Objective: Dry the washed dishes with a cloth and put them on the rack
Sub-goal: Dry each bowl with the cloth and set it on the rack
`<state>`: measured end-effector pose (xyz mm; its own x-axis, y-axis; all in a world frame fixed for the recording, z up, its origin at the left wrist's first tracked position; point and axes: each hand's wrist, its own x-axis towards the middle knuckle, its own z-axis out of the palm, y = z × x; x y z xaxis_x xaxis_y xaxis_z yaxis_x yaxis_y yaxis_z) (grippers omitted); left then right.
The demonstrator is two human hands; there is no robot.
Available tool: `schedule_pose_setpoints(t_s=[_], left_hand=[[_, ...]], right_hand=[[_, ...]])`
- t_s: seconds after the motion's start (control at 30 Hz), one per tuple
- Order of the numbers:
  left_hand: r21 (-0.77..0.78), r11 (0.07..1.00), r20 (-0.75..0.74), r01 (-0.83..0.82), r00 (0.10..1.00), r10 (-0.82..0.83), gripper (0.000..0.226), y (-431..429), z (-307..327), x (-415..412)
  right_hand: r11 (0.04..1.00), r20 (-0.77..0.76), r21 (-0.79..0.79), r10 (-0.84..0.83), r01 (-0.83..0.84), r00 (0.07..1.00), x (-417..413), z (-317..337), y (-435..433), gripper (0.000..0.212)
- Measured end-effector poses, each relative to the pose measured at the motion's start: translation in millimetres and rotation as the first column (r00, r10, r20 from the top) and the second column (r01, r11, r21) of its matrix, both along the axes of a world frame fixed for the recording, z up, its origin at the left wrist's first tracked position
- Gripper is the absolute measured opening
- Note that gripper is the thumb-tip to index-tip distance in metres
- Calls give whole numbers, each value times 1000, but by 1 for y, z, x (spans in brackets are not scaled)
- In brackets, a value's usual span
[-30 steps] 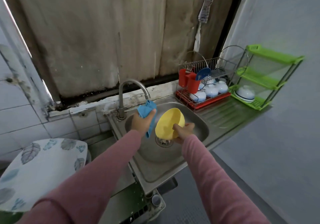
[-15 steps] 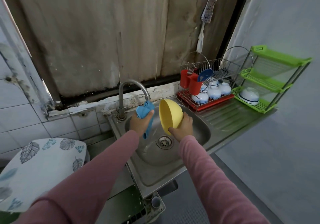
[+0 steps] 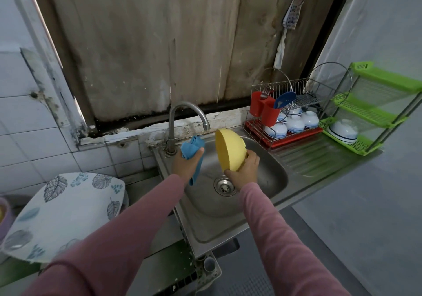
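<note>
The right hand (image 3: 243, 170) grips the round yellow plastic bowl (image 3: 231, 150) from below. The bowl is tipped on edge over the back of the stainless steel sink (image 3: 271, 182), and the left hand (image 3: 185, 164) clutches the bunched blue cloth (image 3: 193, 146) just beside it, not touching. With so narrow a grip, a wet bowl could slip into the basin, knock the curved metal tap (image 3: 189, 110) just above its rim, or clip the red plastic cutlery holders (image 3: 265, 110) on the way to the chrome wire dish rack (image 3: 299, 100) at the tabletop's back right corner. The bowl's inside is turned away, so its wetness cannot be judged, and it hides some of the right fingers.
</note>
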<state>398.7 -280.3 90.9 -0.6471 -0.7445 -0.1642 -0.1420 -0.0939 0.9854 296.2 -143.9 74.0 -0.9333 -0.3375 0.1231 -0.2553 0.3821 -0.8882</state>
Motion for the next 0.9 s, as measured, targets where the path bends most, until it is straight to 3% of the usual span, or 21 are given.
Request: schedule_pose_setpoints(t_s=[0.1, 0.17, 0.23, 0.3, 0.4, 0.6, 0.67, 0.73, 0.83, 0.9], left_hand=[[50, 998, -22, -33, 999, 34, 39, -5, -6, 12], [68, 996, -34, -51, 998, 54, 36, -8, -10, 22], [79, 994, -39, -80, 996, 84, 34, -13, -12, 35], [100, 988, -46, -117, 991, 122, 32, -19, -13, 49], [36, 983, -35, -180, 983, 181, 30, -30, -11, 76], [-126, 896, -33, -426, 904, 426, 29, -53, -2, 139], [-172, 823, -119, -541, 841, 527, 23, -62, 4, 159], [-184, 785, -215, -591, 804, 555, 33, -72, 9, 178], [-411, 804, -172, -429, 903, 394, 51, -90, 11, 209], [-600, 792, 91, -115, 973, 211, 65, -104, 5, 230]], right_hand=[[976, 342, -197, -15, 87, 940, 5, -10, -5, 66], [932, 631, -305, 44, 196, 774, 10, -14, -10, 55], [914, 764, -326, 105, 240, 636, 19, -15, -16, 64], [949, 770, -257, 87, 183, 632, 29, -22, -24, 75], [978, 729, -174, 51, 113, 682, 52, -29, -39, 61], [949, 695, -311, 256, -40, 672, 109, -16, -95, 54], [920, 656, -378, 342, -99, 673, 133, -13, -118, 51], [888, 633, -430, 425, -163, 647, 162, -8, -138, 50], [822, 619, -534, 541, -199, 570, 202, -2, -168, 65], [771, 589, -595, 609, -224, 531, 228, 5, -184, 65]])
